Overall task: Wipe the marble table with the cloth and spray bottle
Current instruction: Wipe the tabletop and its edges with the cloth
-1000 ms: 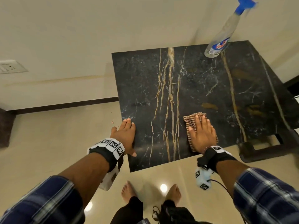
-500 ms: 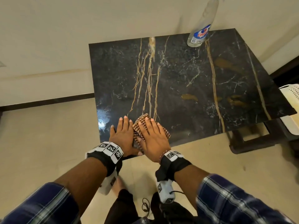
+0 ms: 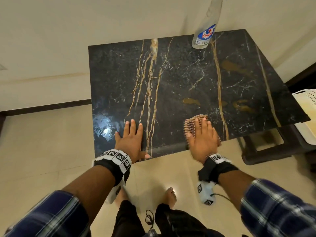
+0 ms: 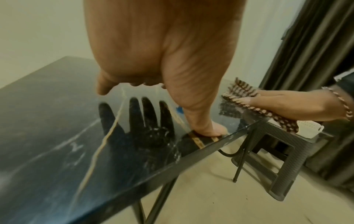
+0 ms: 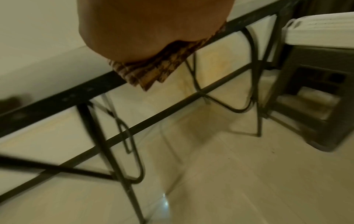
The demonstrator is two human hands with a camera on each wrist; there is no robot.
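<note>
The black marble table with gold veins fills the middle of the head view. My right hand presses flat on a brown checked cloth near the table's front edge, right of centre. A corner of the cloth hangs over that edge under my palm. My left hand lies flat with spread fingers on the marble at the front left, its thumb touching the edge. A clear spray bottle with a blue label stands at the table's far edge.
A dark plastic stool stands on the floor at the table's right front corner, with a white perforated basket beside it. Thin black metal legs hold the table up. My bare feet are on the cream tiles below.
My right hand has slid the cloth to the right along the front edge, away from the left hand. The left hand has stayed flat on the marble.
</note>
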